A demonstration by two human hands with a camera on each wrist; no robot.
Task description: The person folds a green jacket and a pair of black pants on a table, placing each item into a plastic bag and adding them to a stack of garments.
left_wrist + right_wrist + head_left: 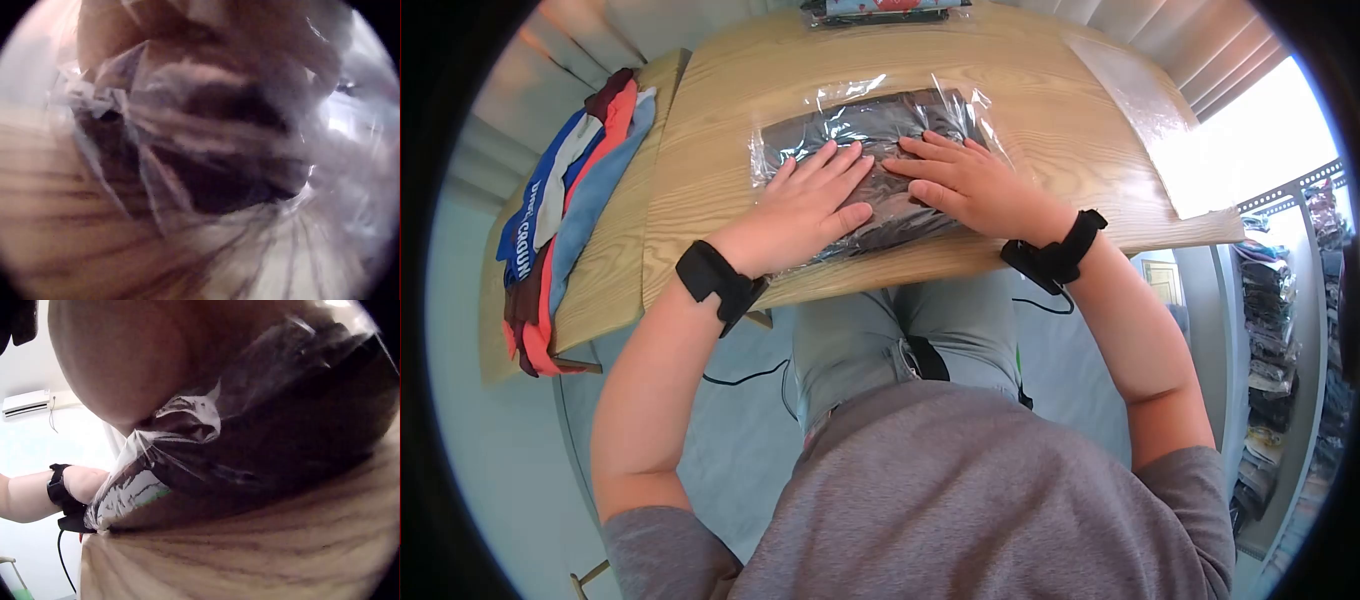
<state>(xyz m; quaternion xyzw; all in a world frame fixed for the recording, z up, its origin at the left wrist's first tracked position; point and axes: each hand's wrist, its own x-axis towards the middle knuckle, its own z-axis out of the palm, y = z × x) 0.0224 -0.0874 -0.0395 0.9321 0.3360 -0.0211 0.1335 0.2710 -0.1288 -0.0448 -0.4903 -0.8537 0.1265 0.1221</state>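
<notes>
A clear plastic bag [880,112] with dark folded cloth inside lies flat on the wooden table [730,70] in the head view. My left hand [805,205] rests on its left half, fingers spread and fairly straight. On the right half lies my right hand [970,182], palm down, its fingers stretched toward the left hand. Wrinkled film [144,119] and the dark contents show blurred close up in the left wrist view. From the right wrist, the bag's side [269,450] appears low over the wood grain, with a whitish patch [131,490] near one corner.
Folded blue, red and grey garments [575,215] lie at the table's left end. Another packaged item [887,10] sits at the far edge. A clear plastic sheet [1135,110] covers the right side. Shelves with bagged items [1268,350] stand at right.
</notes>
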